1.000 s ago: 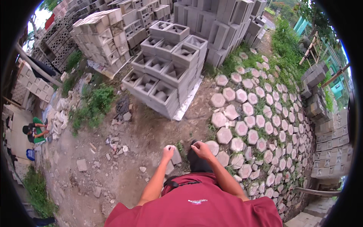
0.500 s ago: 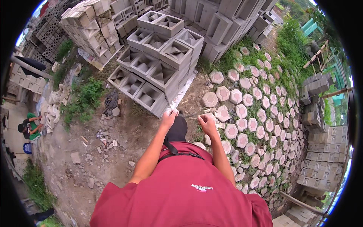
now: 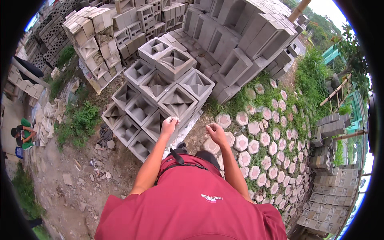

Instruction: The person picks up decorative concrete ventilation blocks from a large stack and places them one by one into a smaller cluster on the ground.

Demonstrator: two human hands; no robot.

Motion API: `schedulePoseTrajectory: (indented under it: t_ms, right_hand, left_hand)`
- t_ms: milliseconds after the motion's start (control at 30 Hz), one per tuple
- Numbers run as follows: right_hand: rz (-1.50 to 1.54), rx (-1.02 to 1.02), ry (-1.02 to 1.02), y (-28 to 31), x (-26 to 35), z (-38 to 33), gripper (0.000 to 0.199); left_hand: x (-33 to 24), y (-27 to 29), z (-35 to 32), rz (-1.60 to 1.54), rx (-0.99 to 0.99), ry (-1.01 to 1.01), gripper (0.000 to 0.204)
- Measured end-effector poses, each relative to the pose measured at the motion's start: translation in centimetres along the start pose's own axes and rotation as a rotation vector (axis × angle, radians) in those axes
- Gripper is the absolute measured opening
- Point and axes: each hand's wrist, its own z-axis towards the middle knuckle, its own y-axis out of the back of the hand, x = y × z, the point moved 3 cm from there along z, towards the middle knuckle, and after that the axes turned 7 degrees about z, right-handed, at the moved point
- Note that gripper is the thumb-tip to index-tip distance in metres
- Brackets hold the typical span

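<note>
My left hand (image 3: 169, 125) is closed in a pinch, raised in front of the near side of a stack of grey concrete blocks (image 3: 177, 102). If anything is between its fingers, it is too small to make out. To its right, my right hand (image 3: 216, 133) hovers over the ground at the edge of the paving, thumb and fingers curled together; I cannot see what they hold, if anything. The stacked blocks are square and open-faced, with angled, pyramid-like recesses. Both hands look apart from the blocks. Closest to my right hand are hexagonal paving stones (image 3: 241, 143).
Tall grey block walls (image 3: 236, 66) rise behind the stack, with paler blocks (image 3: 94, 48) at the far left. Grass (image 3: 312, 80) grows among the pavers. Rubble (image 3: 98, 164) lies on the dirt at left, where another person (image 3: 25, 134) crouches. More blocks (image 3: 328, 196) line the right.
The view has shifted, showing more of the far block walls and sky. My left hand has moved a little left against the stack. My hands are slightly farther apart, both still curled.
</note>
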Motion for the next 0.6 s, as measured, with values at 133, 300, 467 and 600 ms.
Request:
schedulePoseTrajectory:
  t_ms: [133,300,467,600]
  right_hand:
    - [0.129,0.038,-0.042,0.3,1.5,7.5,0.029]
    - [0.174,0.168,-0.080,0.7,1.3,18.1,0.031]
    - [0.103,0.268,-0.006,0.3,5.3,31.5,0.039]
    - [-0.019,0.224,0.260,-1.9,10.9,41.9,0.035]
  left_hand:
    - [-2.2,-0.2,5.9,-0.023,-0.078,-0.038,0.019]
    - [-4.7,0.5,11.8,-0.132,-0.239,0.120,0.023]
    - [-6.3,1.4,19.4,-0.167,-0.502,0.111,0.039]
    - [-8.2,2.0,27.9,-0.194,-0.665,0.115,0.059]
